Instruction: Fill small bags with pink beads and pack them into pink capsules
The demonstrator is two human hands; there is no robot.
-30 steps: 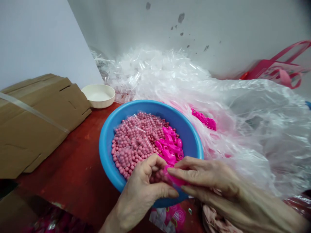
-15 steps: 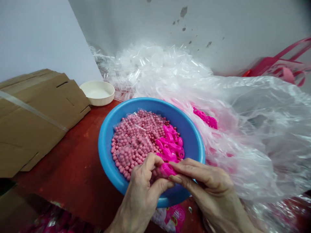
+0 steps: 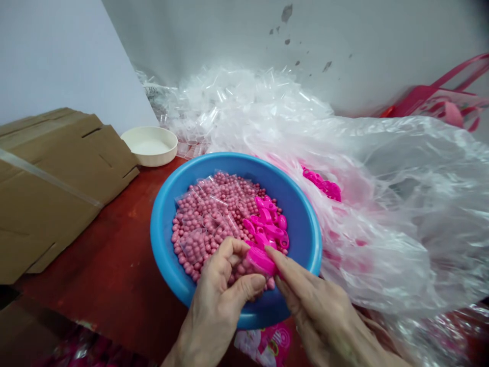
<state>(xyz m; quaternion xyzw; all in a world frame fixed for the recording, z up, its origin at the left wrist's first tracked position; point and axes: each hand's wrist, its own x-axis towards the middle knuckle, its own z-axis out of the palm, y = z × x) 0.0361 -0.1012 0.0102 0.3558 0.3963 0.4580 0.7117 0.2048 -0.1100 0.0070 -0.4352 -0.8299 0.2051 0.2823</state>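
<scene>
Over blue basin [image 3: 164,239], right hand [image 3: 324,316] pinches pink plastic piece [image 3: 261,261], left hand [image 3: 216,300] curled beside.

Smooth, glossy plastic is shown by the blue basin [image 3: 233,162] and the bright pink pieces [image 3: 265,216] — the beads [image 3: 202,216] are finished matt, the bag [image 3: 385,214] is made of thin clear film — and the box [image 3: 53,173] of rough brown cardboard.

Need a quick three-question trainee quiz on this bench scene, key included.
1. True or false: the blue plastic basin holds both pink beads and magenta plastic pieces.
2. What stands beside the cardboard box on the red table?
3. The foremost magenta piece is: A on the cardboard box; B between the left hand and right hand; C under the basin.

Key: 1 true; 2 a white bowl; 3 B.
</scene>
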